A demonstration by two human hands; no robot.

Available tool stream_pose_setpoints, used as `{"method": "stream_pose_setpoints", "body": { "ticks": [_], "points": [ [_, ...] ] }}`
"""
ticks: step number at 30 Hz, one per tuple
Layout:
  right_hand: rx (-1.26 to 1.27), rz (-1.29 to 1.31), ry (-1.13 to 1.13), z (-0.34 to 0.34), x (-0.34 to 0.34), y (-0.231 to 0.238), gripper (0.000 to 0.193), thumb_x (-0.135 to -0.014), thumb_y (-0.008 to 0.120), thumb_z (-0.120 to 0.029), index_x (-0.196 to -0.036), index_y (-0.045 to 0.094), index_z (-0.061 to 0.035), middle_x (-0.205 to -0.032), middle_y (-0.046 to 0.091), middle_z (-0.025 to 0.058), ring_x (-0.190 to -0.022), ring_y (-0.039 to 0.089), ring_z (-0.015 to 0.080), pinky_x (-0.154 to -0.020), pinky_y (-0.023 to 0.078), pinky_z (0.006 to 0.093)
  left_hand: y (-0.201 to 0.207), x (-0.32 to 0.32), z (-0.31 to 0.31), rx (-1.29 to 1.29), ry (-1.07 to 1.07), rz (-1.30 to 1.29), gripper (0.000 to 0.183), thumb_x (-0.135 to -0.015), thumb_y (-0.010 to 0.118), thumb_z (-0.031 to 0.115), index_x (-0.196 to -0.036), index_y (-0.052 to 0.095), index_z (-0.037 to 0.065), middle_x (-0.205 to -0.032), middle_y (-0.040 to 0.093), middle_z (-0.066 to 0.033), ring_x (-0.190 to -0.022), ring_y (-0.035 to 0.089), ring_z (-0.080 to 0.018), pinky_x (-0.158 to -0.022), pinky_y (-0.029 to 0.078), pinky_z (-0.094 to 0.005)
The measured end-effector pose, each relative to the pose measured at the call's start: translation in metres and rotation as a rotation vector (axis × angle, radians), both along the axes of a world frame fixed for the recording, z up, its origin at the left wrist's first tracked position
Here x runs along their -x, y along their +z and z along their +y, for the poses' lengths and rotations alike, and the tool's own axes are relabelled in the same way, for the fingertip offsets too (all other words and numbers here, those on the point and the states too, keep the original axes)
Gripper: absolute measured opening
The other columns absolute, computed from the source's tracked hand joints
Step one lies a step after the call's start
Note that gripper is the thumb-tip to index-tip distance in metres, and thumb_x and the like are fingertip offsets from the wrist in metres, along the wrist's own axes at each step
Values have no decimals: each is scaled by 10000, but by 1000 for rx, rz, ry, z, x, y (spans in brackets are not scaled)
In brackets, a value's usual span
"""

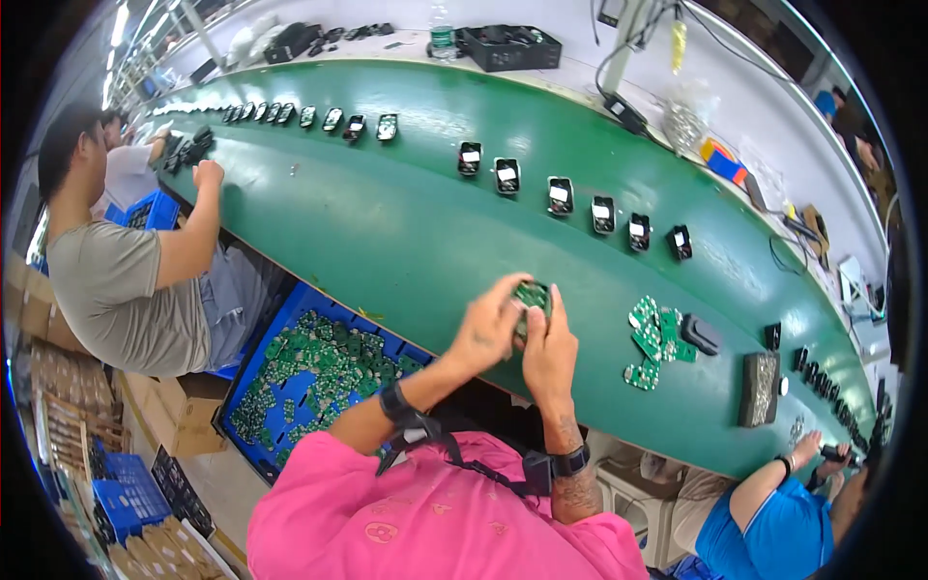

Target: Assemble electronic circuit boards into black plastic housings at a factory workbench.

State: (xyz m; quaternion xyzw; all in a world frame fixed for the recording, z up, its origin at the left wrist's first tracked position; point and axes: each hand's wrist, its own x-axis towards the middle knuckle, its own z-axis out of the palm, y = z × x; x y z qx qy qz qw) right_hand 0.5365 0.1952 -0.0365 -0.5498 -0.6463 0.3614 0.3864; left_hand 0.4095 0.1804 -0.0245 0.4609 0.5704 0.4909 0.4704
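In front of my chest, over the green worktable (416,251), I hold a small green circuit board (531,293) with a dark edge around it, perhaps a casing. My left hand (485,327) grips it from the left, fingers closed. From the right, my right hand (550,353) closes on the same piece, its thumb against the board. The fingers hide its lower part. To the right lies a loose heap of green circuit boards (659,333), with a black plastic shell (700,333) beside it.
Open black casings (560,195) stand in a curved row along the far side. A blue crate (253,372) of boards is at lower left. One co-worker (126,261) sits left, another in blue (773,522) lower right. A grey block (760,389) sits on the table's right.
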Motion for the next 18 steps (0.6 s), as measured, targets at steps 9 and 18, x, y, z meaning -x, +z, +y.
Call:
{"method": "stream_pose_setpoints", "body": {
  "ticks": [9,18],
  "points": [
    [-343,-485,58,-2,13,-36,315,-903,676,-265,-1138,651,-57,-937,710,125,-835,678,318,-704,536,445,-42,231,202,-120,502,438,358,-998,466,82,-1350,533,74,-875,699,-159,-503,666,-214,-466,533,-360],
    [-245,-430,83,-5,15,-42,302,-873,714,-233,-1114,670,-57,-902,712,132,-812,686,321,-702,540,427,-53,292,255,-289,662,1124,299,-931,519,215,-1157,632,55,-1143,668,-179,-1027,637,-436,-858,522,-528]
  ]
}}
